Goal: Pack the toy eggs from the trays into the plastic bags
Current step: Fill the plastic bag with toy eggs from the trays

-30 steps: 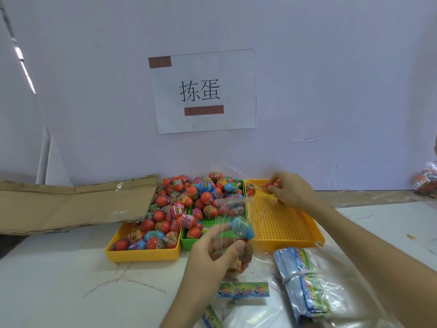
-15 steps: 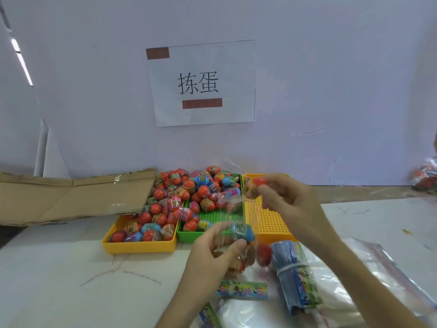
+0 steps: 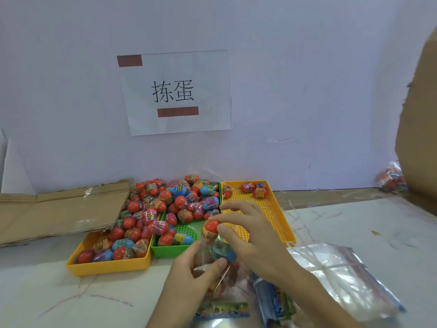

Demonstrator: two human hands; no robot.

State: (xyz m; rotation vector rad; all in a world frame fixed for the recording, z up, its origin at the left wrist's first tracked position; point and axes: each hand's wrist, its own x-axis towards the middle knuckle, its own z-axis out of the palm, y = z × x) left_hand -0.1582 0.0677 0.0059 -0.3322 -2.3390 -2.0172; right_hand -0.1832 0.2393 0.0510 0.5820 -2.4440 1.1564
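My right hand (image 3: 250, 235) pinches a red-topped toy egg (image 3: 210, 230) just above the mouth of a clear plastic bag (image 3: 222, 273). My left hand (image 3: 196, 273) grips that bag's rim between thumb and fingers; a blue egg (image 3: 227, 253) and other eggs show inside it. Many wrapped eggs heap up in the left yellow tray (image 3: 108, 265) and the green tray (image 3: 165, 252). The right yellow tray (image 3: 272, 214) holds three eggs at its far end.
A stack of flat printed bags (image 3: 331, 280) lies at the right, near my right forearm. Flattened cardboard (image 3: 59, 207) leans at the left. A filled bag of eggs (image 3: 391, 177) sits far right beside a cardboard flap. A paper sign hangs on the white wall.
My right hand carried an egg from the far end of the right yellow tray toward me, down to the bag's mouth. The left hand kept holding the bag.
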